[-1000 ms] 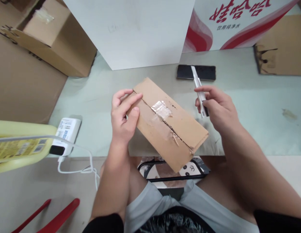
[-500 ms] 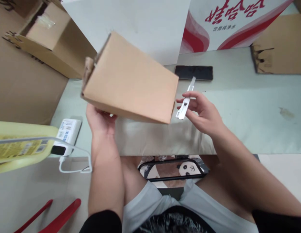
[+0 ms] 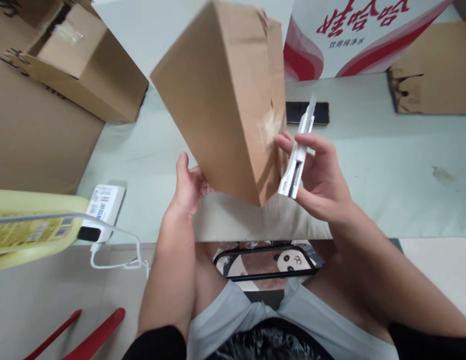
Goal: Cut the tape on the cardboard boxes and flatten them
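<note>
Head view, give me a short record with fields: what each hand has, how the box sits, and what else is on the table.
left hand: holds the cardboard box from below at its lower edge
right hand: grips a white utility knife, fingers touching the box's taped side
box: lifted off the table, tilted on end, worn tape patch facing right
table: black phone behind the knife, white power bank with cable at left
around: open cardboard box far left, red-and-white carton at back
</note>
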The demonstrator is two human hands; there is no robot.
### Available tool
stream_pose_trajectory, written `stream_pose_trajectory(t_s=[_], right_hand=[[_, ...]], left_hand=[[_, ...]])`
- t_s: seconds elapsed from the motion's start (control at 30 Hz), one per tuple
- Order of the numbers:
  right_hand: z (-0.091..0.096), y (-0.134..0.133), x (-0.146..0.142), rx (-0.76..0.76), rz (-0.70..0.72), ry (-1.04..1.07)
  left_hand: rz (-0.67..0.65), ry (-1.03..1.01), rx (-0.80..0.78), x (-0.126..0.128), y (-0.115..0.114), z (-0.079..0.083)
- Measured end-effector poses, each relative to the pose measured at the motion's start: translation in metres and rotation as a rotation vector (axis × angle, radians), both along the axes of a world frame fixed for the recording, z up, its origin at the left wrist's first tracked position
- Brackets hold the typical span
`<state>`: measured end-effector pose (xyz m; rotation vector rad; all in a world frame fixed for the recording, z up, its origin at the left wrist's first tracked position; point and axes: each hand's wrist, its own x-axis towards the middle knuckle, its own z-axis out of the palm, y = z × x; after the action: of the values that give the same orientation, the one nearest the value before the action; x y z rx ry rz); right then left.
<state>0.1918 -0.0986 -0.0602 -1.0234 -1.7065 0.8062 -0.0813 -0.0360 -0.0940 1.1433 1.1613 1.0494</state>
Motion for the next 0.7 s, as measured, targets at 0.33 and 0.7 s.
stream_pose_trajectory(t_s=[0.33,0.7], right_hand=[[0.009,-0.001,0.004,0.170,0.071,0.196],[0.008,0.002,0.000,0.138,0.091,0.104]], left_hand=[[-0.293,0.004,-0.503,0.014,-0.010,0.021],[0.065,0.662,0.023,0.014,-0.012,0.021]])
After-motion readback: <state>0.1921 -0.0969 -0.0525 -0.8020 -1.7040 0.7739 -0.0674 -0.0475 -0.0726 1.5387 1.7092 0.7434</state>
